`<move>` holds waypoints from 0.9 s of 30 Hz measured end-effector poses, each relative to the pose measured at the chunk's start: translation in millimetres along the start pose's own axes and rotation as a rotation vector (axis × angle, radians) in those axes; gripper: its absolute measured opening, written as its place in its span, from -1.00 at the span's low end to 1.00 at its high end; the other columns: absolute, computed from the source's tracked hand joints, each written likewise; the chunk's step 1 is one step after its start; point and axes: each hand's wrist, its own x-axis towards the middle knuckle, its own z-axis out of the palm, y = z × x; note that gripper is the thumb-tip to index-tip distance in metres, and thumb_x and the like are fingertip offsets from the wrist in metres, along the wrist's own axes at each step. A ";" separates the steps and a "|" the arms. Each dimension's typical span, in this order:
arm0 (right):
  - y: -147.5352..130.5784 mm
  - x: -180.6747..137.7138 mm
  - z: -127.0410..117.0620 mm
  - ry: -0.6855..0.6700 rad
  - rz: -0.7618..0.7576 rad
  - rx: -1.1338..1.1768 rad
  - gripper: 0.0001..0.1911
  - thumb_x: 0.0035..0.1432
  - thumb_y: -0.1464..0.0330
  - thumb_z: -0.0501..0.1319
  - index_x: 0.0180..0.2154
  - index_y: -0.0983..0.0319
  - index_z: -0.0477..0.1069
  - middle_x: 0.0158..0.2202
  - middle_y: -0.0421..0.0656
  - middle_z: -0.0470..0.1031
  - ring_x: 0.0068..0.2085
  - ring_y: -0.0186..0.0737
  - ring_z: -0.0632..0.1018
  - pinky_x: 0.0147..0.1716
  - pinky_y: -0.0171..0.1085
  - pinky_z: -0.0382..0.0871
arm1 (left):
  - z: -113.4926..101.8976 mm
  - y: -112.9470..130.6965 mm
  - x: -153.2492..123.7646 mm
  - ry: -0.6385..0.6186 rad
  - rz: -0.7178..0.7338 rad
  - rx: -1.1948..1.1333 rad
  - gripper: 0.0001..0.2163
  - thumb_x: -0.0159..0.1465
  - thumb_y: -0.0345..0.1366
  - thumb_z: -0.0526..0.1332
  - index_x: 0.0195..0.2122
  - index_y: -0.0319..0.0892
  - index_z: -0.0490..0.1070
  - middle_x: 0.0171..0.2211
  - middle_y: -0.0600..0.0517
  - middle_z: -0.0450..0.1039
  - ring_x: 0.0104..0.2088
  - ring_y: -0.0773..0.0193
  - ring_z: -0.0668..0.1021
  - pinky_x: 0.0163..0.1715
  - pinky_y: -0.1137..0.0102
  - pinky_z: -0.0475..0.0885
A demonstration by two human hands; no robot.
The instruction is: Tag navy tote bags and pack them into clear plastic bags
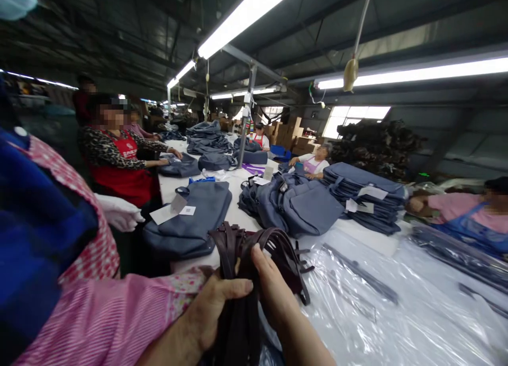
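Note:
A dark brown bag with long straps (248,323) is gathered in front of me, its rounded body to the right and its straps hanging toward me. My left hand (212,308) is closed around the straps from the left, thumb across them. From the other side, my right hand (272,281) grips the same bag near its top, thumb up. Some of my fingers are hidden behind the dark material. Just beyond lies a blue-grey bag (198,212) with white paper tags (169,211). Several more blue-grey bags (305,202) lie behind the brown one.
Clear plastic sheeting (357,297) covers the table at right. A stack of blue-grey bags (361,196) stands beyond it. A white-gloved hand (121,212) is close at left, and a pink striped sleeve (119,313) crosses beside my left forearm. A metal post (246,117) rises mid-table.

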 end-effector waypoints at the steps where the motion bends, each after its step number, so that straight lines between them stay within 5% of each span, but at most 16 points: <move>1: 2.2 0.8 0.9 -0.005 0.005 -0.004 -0.42 0.01 -0.09 0.25 -0.13 0.23 0.50 -0.19 -0.12 0.55 -0.01 -0.05 0.48 0.07 -0.13 0.27 | -0.7 0.5 -0.6 0.019 -0.002 -0.006 -0.66 -0.22 -0.35 0.47 -0.38 -0.30 0.48 -0.53 -0.03 0.51 -0.54 0.20 0.54 -0.52 0.41 0.46; 7: 22.5 -18.8 -17.2 0.068 -0.002 0.142 -0.51 -0.08 0.03 0.37 -0.20 0.25 0.51 -0.32 -0.14 0.56 -0.21 -0.09 0.55 -0.11 -0.15 0.41 | 11.1 -15.6 -1.7 -0.106 0.007 0.037 -0.56 -0.15 -0.37 0.42 -0.17 -0.27 0.50 -0.39 -0.06 0.53 -0.39 0.13 0.57 -0.30 0.31 0.48; 11: 49.8 -72.9 -55.4 0.423 0.027 0.196 -0.42 -0.31 0.13 0.50 -0.20 0.24 0.51 -0.27 -0.07 0.59 -0.22 0.00 0.56 -0.20 -0.12 0.46 | 26.8 -47.1 -1.4 -0.243 -0.174 0.274 -0.58 -0.19 -0.47 0.35 -0.21 -0.27 0.52 -0.40 -0.02 0.50 -0.39 0.19 0.52 -0.35 0.38 0.40; 16: 103.0 -146.9 -90.9 0.789 0.160 0.309 -0.42 -0.35 0.13 0.52 -0.23 0.27 0.54 -0.25 0.00 0.61 -0.17 0.09 0.58 -0.14 -0.05 0.46 | 32.0 -109.1 -0.6 -0.419 -0.476 0.419 -0.68 -0.27 -0.53 0.28 -0.40 -0.29 0.55 -0.45 0.01 0.46 -0.41 0.25 0.46 -0.39 0.43 0.32; 20: 139.0 -177.4 -106.4 1.046 0.200 0.375 -0.45 -0.32 0.09 0.50 -0.30 0.31 0.56 -0.30 -0.02 0.62 -0.18 0.11 0.59 -0.16 -0.04 0.48 | 22.5 -156.1 -3.1 -0.459 -0.629 0.496 -0.77 -0.25 -0.50 0.29 -0.47 -0.28 0.50 -0.50 0.06 0.40 -0.46 0.30 0.40 -0.41 0.43 0.27; 24: 156.1 -189.1 -113.7 1.082 0.186 0.475 -0.54 -0.30 0.15 0.49 -0.33 0.27 0.57 -0.31 -0.08 0.62 -0.18 0.08 0.59 -0.22 -0.09 0.52 | 11.3 -171.4 -0.9 -0.461 -0.600 0.647 -0.86 -0.16 -0.41 0.29 -0.59 -0.23 0.31 -0.60 0.14 0.21 -0.54 0.39 0.27 -0.51 0.47 0.15; 27: 160.0 -188.5 -111.8 1.012 0.129 0.634 -0.57 -0.22 0.14 0.46 -0.29 0.25 0.56 -0.30 -0.07 0.61 -0.25 0.01 0.60 -0.29 -0.10 0.51 | 12.5 -156.4 10.4 -0.517 -0.504 0.796 -0.86 -0.10 -0.34 0.25 -0.60 -0.20 0.26 -0.61 0.12 0.25 -0.55 0.35 0.33 -0.52 0.46 0.23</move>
